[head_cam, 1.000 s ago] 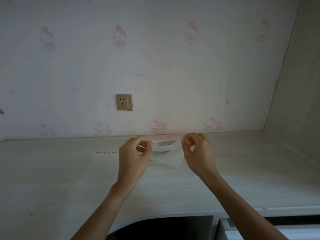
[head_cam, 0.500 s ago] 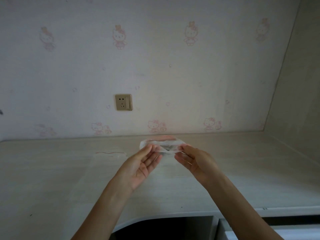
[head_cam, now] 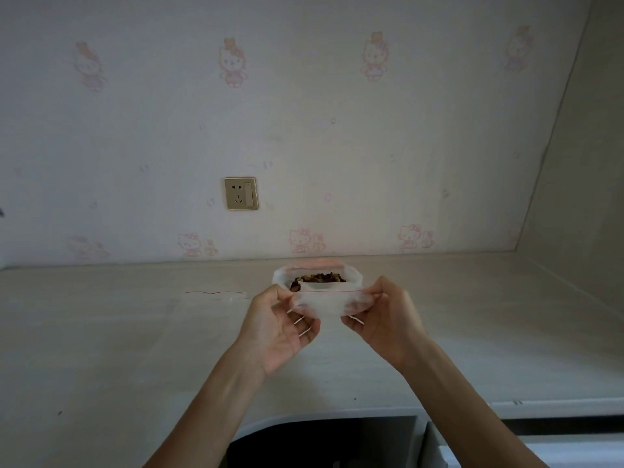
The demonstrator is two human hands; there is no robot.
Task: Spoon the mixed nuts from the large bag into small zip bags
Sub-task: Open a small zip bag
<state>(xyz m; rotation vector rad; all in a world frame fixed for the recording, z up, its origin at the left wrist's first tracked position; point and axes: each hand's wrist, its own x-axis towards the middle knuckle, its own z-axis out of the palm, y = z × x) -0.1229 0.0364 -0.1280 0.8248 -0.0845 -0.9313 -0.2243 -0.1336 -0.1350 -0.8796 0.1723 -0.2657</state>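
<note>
Now pinching small bag by both ends, left hand and right hand; mouth open over nuts. Next: spooning.

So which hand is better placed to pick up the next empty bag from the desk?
Probably the left hand. The flat empty bag lies on the desk just to its left, while the right hand pinches the far side of the filled bag.
</note>
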